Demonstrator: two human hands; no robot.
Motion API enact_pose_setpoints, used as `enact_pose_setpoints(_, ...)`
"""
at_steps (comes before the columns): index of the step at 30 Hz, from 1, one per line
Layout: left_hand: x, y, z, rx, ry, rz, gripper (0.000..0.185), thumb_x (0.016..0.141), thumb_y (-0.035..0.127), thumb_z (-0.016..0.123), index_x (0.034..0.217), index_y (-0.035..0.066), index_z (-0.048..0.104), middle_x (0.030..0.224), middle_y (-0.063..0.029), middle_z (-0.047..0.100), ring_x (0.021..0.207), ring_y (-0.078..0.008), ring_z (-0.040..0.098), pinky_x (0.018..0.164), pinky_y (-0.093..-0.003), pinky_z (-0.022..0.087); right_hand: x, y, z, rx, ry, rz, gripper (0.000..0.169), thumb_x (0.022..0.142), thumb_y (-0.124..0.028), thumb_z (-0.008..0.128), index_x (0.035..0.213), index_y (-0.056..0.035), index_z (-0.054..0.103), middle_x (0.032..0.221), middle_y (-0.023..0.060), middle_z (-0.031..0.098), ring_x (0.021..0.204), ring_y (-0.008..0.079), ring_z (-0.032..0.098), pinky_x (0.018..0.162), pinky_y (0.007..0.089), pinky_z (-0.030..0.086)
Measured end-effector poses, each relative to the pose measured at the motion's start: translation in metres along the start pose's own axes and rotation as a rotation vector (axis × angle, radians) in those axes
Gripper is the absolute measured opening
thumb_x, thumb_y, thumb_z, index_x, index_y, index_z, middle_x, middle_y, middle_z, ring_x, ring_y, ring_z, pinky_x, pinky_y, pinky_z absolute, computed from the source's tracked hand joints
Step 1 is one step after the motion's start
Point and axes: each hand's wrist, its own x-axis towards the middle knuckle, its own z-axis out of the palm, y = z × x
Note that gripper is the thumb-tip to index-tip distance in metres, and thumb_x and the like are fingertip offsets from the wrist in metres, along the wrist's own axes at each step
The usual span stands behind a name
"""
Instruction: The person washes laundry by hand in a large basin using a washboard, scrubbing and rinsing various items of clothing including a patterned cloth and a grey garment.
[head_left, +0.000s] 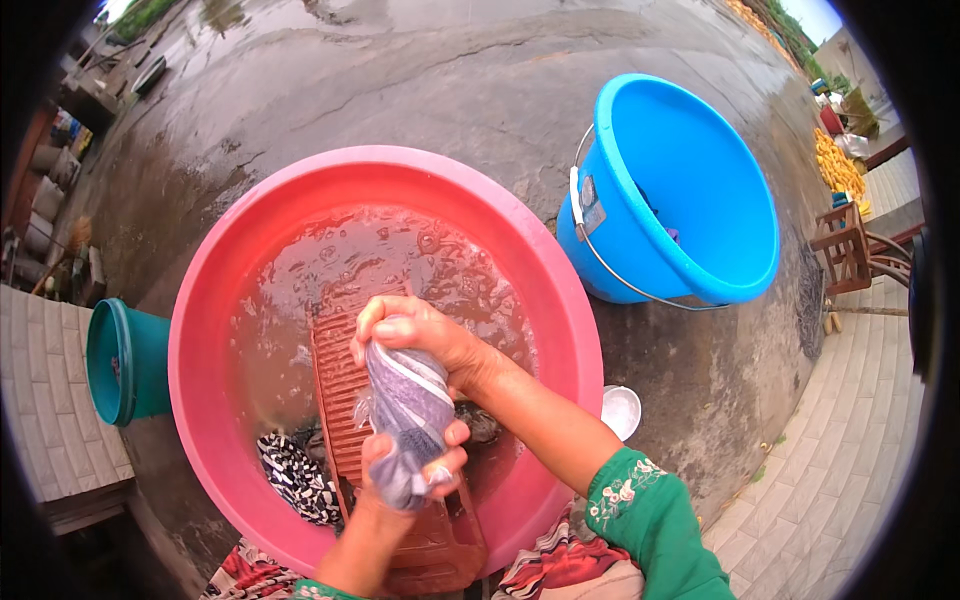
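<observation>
A twisted grey-purple cloth with white stripes (411, 394) is held between both my hands over a red plastic washboard (349, 375). My right hand (412, 334) grips its upper end and my left hand (409, 469) its lower end. The washboard leans in a large round pink-red basin (199, 315) of murky, sudsy water (274, 337). A black-and-white patterned cloth (296, 480) lies in the basin at the lower left. Part of a dark cloth (478, 421) shows behind my right forearm.
A blue bucket (630, 240) with a wire handle stands at the upper right, some cloth inside. Left of the basin is a teal bucket (150, 364). A small white bowl (621, 412) sits right of the basin. A wooden chair (844, 247) and yellow corn cobs (838, 165) are farther right.
</observation>
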Motion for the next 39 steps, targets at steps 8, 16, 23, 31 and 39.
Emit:
enact_pose_setpoints(8, 0.024, 0.062, -0.051, 1.163, 0.482, 0.116, 0.056, 0.069, 0.032, 0.070, 0.111, 0.004, 0.045, 0.087, -0.0068, 0.056, 0.068, -0.0151, 0.055, 0.058, -0.0275, 0.048, 0.018, 0.042, -0.045, -0.812, 0.366, -0.174, 0.020, 0.070, -0.019, 0.066, 0.080, -0.0028, 0.061, 0.080, 0.0058, 0.061, 0.079, 0.0127, 0.056, 0.073, 0.0288, 0.046)
enact_pose_setpoints(16, 0.050, 0.065, -0.080, 1.508, 0.508, 0.272, 0.061, 0.070, 0.032, 0.073, 0.112, -0.001, 0.044, 0.100, -0.0084, 0.055, 0.089, -0.0146, 0.054, 0.079, -0.0290, 0.044, 0.013, 0.039, -0.058, -1.059, 0.633, -0.239, 0.016, 0.070, -0.015, 0.064, 0.080, -0.0036, 0.060, 0.077, 0.0064, 0.062, 0.075, 0.0131, 0.058, 0.072, 0.0298, 0.048)
enact_pose_setpoints(23, 0.027, 0.069, -0.081, 1.275, 0.589, 0.171, 0.063, 0.071, 0.031, 0.074, 0.115, -0.002, 0.044, 0.100, -0.0087, 0.057, 0.089, -0.0142, 0.056, 0.080, -0.0292, 0.046, 0.015, 0.061, -0.055, -1.017, 0.675, -0.084, 0.032, 0.077, -0.024, 0.068, 0.098, -0.0039, 0.056, 0.085, 0.0082, 0.061, 0.080, 0.0148, 0.058, 0.073, 0.0293, 0.047)
enact_pose_setpoints(31, -0.060, 0.167, -0.003, 1.359, 0.906, 0.623, 0.054, 0.070, 0.029, 0.070, 0.112, 0.003, 0.049, 0.094, -0.0071, 0.058, 0.076, -0.0150, 0.059, 0.062, -0.0286, 0.053, -0.028, 0.044, -0.085, -1.098, 0.799, -0.007, 0.046, 0.082, -0.037, 0.061, 0.113, -0.0032, 0.053, 0.113, 0.0143, 0.053, 0.107, 0.0237, 0.052, 0.091, 0.0389, 0.040)
enact_pose_setpoints(39, -0.252, 0.384, 0.070, 1.278, 0.982, 1.161, 0.051, 0.076, 0.041, 0.066, 0.109, 0.005, 0.052, 0.094, -0.0117, 0.061, 0.071, -0.0205, 0.063, 0.055, -0.0294, 0.053, -0.070, 0.059, -0.101, -1.697, 0.290, 0.524, 0.063, 0.068, -0.031, 0.071, 0.118, -0.0001, 0.049, 0.122, 0.0221, 0.049, 0.112, 0.0359, 0.050, 0.092, 0.0410, 0.041)
